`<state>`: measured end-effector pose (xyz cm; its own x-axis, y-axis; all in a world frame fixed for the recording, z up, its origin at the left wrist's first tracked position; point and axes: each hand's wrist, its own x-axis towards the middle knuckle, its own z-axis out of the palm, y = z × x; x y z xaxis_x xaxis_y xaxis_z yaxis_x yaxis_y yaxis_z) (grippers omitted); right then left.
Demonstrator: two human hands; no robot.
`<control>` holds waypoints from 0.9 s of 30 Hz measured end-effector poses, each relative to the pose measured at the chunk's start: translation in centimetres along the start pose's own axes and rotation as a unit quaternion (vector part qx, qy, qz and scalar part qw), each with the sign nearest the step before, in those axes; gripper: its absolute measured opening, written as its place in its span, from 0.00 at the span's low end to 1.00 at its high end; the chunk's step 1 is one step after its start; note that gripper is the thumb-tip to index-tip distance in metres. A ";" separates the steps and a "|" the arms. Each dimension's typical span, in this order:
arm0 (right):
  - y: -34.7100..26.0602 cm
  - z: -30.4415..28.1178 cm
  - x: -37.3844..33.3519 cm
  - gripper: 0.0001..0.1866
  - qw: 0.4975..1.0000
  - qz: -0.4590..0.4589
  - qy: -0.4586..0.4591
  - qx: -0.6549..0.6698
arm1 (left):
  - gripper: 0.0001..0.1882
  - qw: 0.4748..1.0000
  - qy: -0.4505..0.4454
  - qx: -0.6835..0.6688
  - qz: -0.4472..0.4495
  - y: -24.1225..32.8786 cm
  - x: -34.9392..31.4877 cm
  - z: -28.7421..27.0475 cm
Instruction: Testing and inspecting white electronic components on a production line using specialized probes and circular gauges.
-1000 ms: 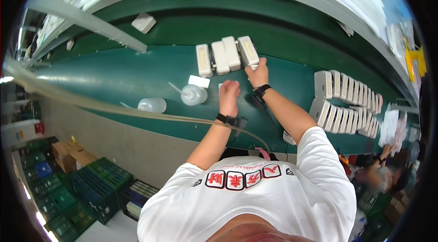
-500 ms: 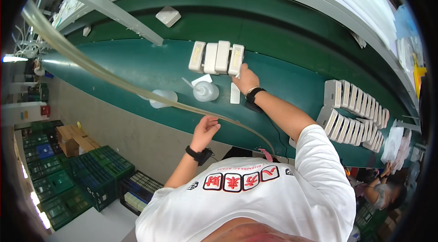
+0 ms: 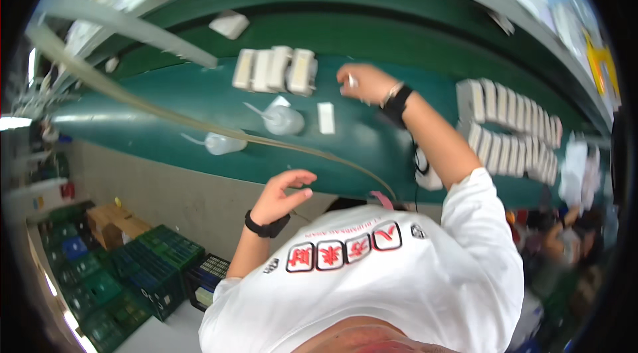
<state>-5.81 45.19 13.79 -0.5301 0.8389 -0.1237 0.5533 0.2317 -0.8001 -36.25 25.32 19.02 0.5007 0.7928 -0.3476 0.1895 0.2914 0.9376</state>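
My right hand (image 3: 367,83) is over the green bench, apart from a short row of white boxy units (image 3: 274,70) to its left. Its fingers are curled, and a small white bit shows among them, too blurred to name. Below and left of it lies a white card (image 3: 325,118). My left hand (image 3: 287,192) hovers at the bench's near edge with thumb and fingers apart, holding nothing. Closest to it are a translucent squeeze bottle (image 3: 284,120) with a thin spout and a second squeeze bottle (image 3: 224,143).
Two rows of similar white units (image 3: 508,110) stand at the right of the bench. A clear hose (image 3: 166,112) crosses the view. Green crates (image 3: 156,263) stand on the floor at left. Another person (image 3: 565,240) is at the far right. A grey post (image 3: 133,26) rises at the back left.
My right hand has left the end unit of the short row and moved right. The fingers of my left hand have spread, and the whole view has shifted somewhat.
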 end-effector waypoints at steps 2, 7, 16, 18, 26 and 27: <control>-1.5 -5.4 -2.3 0.15 0.998 0.001 0.058 0.002 | 0.16 0.999 -0.040 0.004 -0.005 -0.5 2.0 1.7; -7.8 -16.0 -12.0 0.11 0.987 0.091 0.114 0.062 | 0.21 0.983 -0.178 -0.031 -0.031 -3.1 7.8 7.5; -4.0 -13.9 -32.6 0.08 0.963 0.145 0.216 0.078 | 0.50 0.983 -0.183 0.012 -0.005 -5.5 14.5 23.4; -1.1 -9.5 -36.6 0.07 0.924 0.206 0.278 0.164 | 0.56 0.990 -0.096 0.096 0.039 -6.7 15.5 26.3; 6.7 3.4 -44.2 0.11 0.849 0.283 0.315 0.315 | 0.59 0.931 0.194 0.280 0.130 -9.4 15.7 35.8; 6.9 3.8 -44.7 0.11 0.876 0.264 0.303 0.265 | 0.59 0.930 0.209 0.277 0.117 -10.3 15.9 36.1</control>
<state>19.25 7.45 11.55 0.2386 0.9047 -0.3529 0.1581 -0.3948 -0.9051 0.24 15.60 3.69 0.2322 0.9726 0.0067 0.5811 -0.1442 0.8009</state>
